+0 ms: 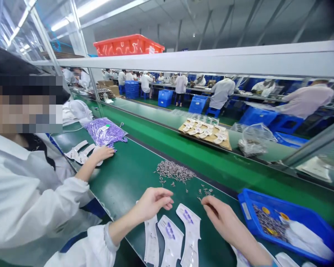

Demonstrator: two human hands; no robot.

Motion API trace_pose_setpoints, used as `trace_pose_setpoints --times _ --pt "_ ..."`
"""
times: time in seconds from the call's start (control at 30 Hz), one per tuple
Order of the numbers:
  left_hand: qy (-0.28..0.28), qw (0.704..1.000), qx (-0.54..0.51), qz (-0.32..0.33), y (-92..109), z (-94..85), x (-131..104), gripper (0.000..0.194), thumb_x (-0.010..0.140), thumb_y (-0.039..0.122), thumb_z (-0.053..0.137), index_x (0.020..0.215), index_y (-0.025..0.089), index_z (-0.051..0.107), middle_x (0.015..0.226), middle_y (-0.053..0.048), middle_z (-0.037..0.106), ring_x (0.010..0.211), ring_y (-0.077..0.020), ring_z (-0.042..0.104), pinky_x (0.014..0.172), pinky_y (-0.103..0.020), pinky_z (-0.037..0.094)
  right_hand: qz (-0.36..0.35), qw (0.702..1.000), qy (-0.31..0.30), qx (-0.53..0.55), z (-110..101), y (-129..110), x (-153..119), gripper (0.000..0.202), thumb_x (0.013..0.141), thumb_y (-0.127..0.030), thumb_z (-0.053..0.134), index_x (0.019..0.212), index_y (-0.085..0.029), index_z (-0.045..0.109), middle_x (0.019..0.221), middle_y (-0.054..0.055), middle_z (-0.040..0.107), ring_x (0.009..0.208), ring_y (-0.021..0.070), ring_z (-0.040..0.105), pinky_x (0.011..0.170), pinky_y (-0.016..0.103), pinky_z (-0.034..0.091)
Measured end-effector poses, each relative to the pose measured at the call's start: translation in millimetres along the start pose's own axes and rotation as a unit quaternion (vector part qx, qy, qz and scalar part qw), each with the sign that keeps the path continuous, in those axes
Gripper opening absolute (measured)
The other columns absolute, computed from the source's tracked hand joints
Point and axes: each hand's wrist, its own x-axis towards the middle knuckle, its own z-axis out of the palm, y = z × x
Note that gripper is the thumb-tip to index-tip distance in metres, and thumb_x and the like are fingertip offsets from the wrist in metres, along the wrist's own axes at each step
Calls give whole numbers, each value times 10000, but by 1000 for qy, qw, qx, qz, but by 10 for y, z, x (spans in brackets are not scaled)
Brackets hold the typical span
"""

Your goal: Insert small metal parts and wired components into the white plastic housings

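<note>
My left hand (pixel 156 203) hovers over the top ends of the white curved plastic pieces, fingers curled in toward the thumb; anything inside them is too small to make out. Further right, my right hand (pixel 222 218) has its thumb and fingertips together beside a few scattered small metal parts (pixel 207 191), and a tiny metal part (pixel 199 198) shows at the fingertips. Between my hands lie a white curved piece with purple inserts (pixel 189 233) and a second such piece (pixel 170 241). A third white piece (pixel 151 243) is partly under my left wrist.
A heap of small metal parts (pixel 174 171) lies ahead on the green table. A blue bin (pixel 247 218) stands right. At left, a co-worker's hand (pixel 102 154) rests by white pieces and a bag of purple parts (pixel 104 131). Beyond the green belt (pixel 144 139) sits a loaded cardboard tray (pixel 225 142).
</note>
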Motion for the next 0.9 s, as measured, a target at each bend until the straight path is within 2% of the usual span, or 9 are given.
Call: trace_pose_setpoints --times 0.1,0.2,0.27,0.37,0.5,0.67,0.73,0.9 --pt "5 997 -64 -41 -63 6 -157 470 712 553 787 863 117 696 787 -116 735 683 -202 716 670 -338 593 34 997 -5 71 32 -99 -439 232 958 -386 419 931 -275 621 768 39 650 660 210 623 638 339 489" --pt "8 996 -69 -52 -82 46 -303 413 718 517 796 822 132 687 797 -101 741 683 -185 700 653 -306 567 99 983 -19 151 89 -218 -843 250 960 -421 440 966 -264 635 657 15 615 611 198 613 590 306 484" --pt "7 999 -34 -42 -87 108 -387 324 735 439 796 811 137 705 785 -74 734 675 -157 669 656 -274 535 131 970 -6 206 132 -305 -1049 246 960 -423 465 948 -243 632 714 25 636 666 189 629 619 285 497" --pt "-13 999 17 -46 -117 251 -473 224 748 354 772 840 157 719 782 -41 722 695 -155 644 661 -266 505 142 957 22 250 213 -403 -1235 245 965 -394 484 875 -218 629 840 46 645 736 173 631 667 269 497" --pt "-60 989 128 -51 -157 482 -523 134 831 324 666 871 198 689 828 -19 709 763 -178 633 711 -297 475 174 942 71 280 358 -437 -1343 185 946 -341 532 904 -203 647 761 20 615 676 153 609 660 263 480" --pt "-100 939 322 67 -207 685 -495 151 931 274 537 835 213 638 899 -16 685 891 -211 571 823 -355 388 184 908 121 356 574 -450 -1381 147 928 -306 553 864 -196 626 805 18 614 689 138 617 638 247 474" --pt "-103 917 376 86 -242 731 -478 169 950 251 511 826 211 618 924 -18 672 928 -225 543 832 -372 350 188 901 131 368 656 -475 -1361 130 912 -289 566 838 -195 616 806 8 599 657 124 603 616 240 465" --pt "-91 880 460 77 -302 792 -467 173 959 200 507 816 206 605 931 -13 665 942 -239 523 797 -379 292 238 888 131 371 770 -563 -1257 77 872 -251 584 877 -190 630 657 -29 568 534 109 546 529 228 416"
